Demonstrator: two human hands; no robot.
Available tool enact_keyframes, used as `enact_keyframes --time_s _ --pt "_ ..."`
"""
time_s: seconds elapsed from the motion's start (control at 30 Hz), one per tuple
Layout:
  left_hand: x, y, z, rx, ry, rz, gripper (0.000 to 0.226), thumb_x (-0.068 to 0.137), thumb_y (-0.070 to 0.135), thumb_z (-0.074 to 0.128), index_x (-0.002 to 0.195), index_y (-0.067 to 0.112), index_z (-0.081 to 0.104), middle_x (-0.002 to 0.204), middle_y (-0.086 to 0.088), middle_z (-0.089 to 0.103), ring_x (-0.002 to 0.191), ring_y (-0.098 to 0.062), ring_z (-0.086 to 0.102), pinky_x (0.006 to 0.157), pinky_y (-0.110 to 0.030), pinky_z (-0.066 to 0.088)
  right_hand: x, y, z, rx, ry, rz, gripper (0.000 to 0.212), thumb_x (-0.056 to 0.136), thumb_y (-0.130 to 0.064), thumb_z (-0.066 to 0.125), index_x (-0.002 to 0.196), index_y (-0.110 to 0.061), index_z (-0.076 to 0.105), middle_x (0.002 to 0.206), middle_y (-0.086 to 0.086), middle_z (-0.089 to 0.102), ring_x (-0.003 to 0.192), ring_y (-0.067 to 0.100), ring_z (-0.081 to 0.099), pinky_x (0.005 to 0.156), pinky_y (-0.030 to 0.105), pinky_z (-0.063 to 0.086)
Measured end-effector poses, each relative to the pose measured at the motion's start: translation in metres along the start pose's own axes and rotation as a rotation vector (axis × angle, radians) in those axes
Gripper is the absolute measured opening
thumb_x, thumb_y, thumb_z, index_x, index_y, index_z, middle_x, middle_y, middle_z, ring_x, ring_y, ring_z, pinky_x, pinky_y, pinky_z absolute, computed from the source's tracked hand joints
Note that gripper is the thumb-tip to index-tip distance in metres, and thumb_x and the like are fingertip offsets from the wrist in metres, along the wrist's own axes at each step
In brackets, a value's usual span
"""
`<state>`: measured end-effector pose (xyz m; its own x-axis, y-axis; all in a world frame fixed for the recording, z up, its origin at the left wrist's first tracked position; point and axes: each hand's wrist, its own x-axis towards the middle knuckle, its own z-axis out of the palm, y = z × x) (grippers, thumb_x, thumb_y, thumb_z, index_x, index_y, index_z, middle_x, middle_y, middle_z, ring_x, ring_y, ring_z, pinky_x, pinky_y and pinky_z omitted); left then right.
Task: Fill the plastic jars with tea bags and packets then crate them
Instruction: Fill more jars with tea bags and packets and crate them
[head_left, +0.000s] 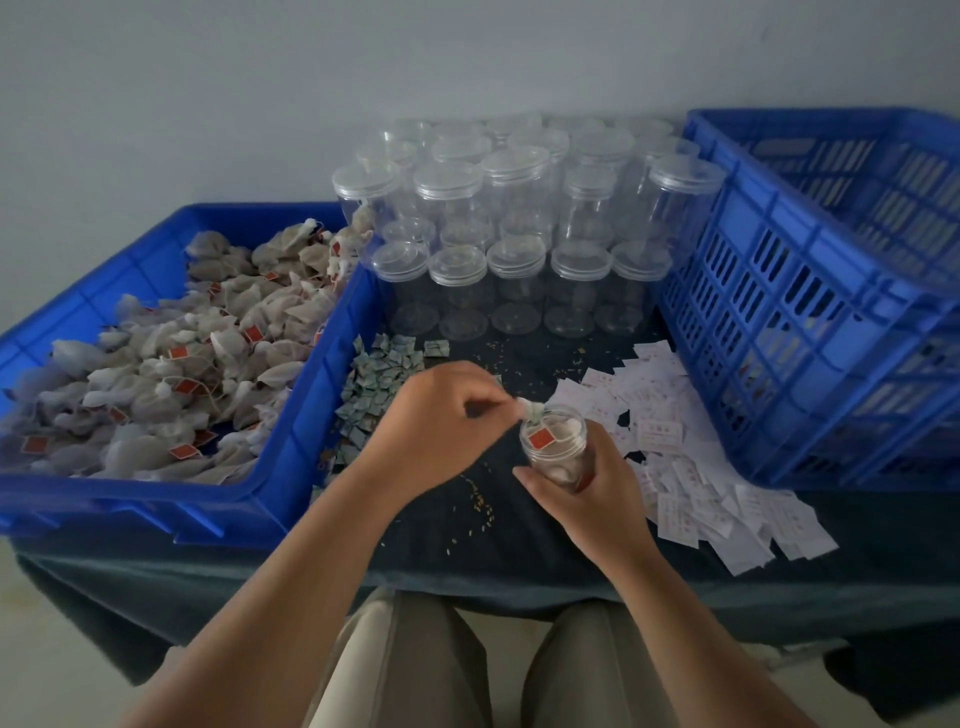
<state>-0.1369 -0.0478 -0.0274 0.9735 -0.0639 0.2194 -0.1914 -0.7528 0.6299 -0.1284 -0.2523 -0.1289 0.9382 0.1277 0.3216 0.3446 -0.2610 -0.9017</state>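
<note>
My right hand (587, 488) grips an open clear plastic jar (556, 447) near the table's front, with tea bags and a red tag showing inside. My left hand (441, 421) pinches a small packet (531, 410) right over the jar's mouth. A low blue bin (291, 415) on the left is full of white tea bags (171, 358) with red tags. Small grey-green packets (374, 389) lie in a heap just left of my left hand. White packets (691, 467) are spread to the right of the jar.
Several lidded empty clear jars (514, 234) stand stacked in two layers at the back centre. A tall blue slatted crate (810, 291) stands at the right. Loose grains are scattered on the dark cloth (493, 525). My knees show below the table's front edge.
</note>
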Motion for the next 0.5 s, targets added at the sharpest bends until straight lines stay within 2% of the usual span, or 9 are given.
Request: enact_keyframes --time_s 0.07,0.13,0.2,0.27,0.33,0.4,0.47,0.5 --pt "0.002 0.008 0.011 0.015 -0.022 -0.013 0.021 0.082 0.062 0.076 0.081 0.041 0.079 0.1 0.025 0.065 0.091 0.008 0.062 0.071 -0.014 0.046 -0.001 -0.001 -0.001 0.027 0.001 0.005 0.048 0.074 -0.055 0.085 0.114 -0.054 0.059 0.109 -0.024 0.072 0.095 0.0 0.072 0.076 0.008 0.051" --pt "0.005 0.009 0.02 -0.003 -0.027 -0.086 0.026 0.074 0.065 0.08 0.078 0.041 0.073 0.094 0.02 0.063 0.085 0.006 0.058 0.069 -0.021 0.043 0.0 -0.002 -0.003 0.029 0.011 -0.005 0.049 0.073 -0.056 0.085 0.113 -0.061 0.057 0.111 -0.026 0.071 0.098 -0.001 0.071 0.079 0.008 0.051" --pt "0.01 0.007 0.024 -0.122 -0.05 -0.211 0.036 0.069 0.059 0.088 0.084 0.038 0.064 0.089 0.017 0.06 0.077 0.0 0.056 0.068 -0.024 0.041 0.0 -0.002 -0.004 0.014 0.008 -0.017 0.049 0.073 -0.057 0.084 0.113 -0.061 0.057 0.112 -0.027 0.07 0.1 -0.002 0.07 0.081 0.008 0.05" --pt "0.014 0.006 0.026 -0.211 -0.109 -0.331 0.044 0.068 0.052 0.092 0.092 0.034 0.059 0.092 0.013 0.058 0.079 -0.006 0.054 0.07 -0.026 0.043 0.0 -0.002 -0.003 0.002 -0.028 -0.023 0.05 0.073 -0.057 0.084 0.115 -0.053 0.058 0.114 -0.028 0.069 0.102 -0.002 0.07 0.081 0.008 0.05" --pt "0.017 0.005 0.027 -0.305 -0.184 -0.405 0.047 0.068 0.047 0.094 0.1 0.032 0.062 0.098 0.009 0.059 0.085 -0.009 0.056 0.075 -0.028 0.045 -0.001 -0.001 -0.003 0.016 -0.051 -0.028 0.053 0.074 -0.056 0.085 0.119 -0.047 0.059 0.114 -0.029 0.069 0.103 -0.002 0.07 0.081 0.006 0.05" --pt "0.019 0.004 0.023 -0.512 -0.265 -0.459 0.049 0.066 0.045 0.095 0.106 0.033 0.069 0.102 0.009 0.063 0.089 -0.008 0.058 0.075 -0.029 0.045 -0.002 -0.001 -0.003 0.042 -0.042 -0.033 0.052 0.075 -0.054 0.086 0.119 -0.049 0.059 0.115 -0.028 0.069 0.103 -0.002 0.07 0.081 0.006 0.05" --pt "0.022 0.001 0.021 -0.705 -0.269 -0.482 0.039 0.068 0.05 0.088 0.103 0.036 0.077 0.095 0.014 0.07 0.086 -0.006 0.06 0.072 -0.027 0.044 -0.002 -0.001 -0.004 0.072 -0.002 -0.022 0.049 0.075 -0.053 0.086 0.116 -0.054 0.06 0.113 -0.026 0.071 0.103 -0.001 0.071 0.081 0.006 0.05" --pt "0.026 -0.001 0.023 -0.693 -0.223 -0.475 0.028 0.075 0.054 0.082 0.098 0.038 0.078 0.089 0.018 0.072 0.084 -0.005 0.061 0.072 -0.027 0.044 -0.003 -0.001 -0.004 0.085 0.031 -0.008 0.047 0.075 -0.054 0.086 0.115 -0.054 0.06 0.113 -0.025 0.071 0.102 -0.001 0.071 0.081 0.007 0.051"
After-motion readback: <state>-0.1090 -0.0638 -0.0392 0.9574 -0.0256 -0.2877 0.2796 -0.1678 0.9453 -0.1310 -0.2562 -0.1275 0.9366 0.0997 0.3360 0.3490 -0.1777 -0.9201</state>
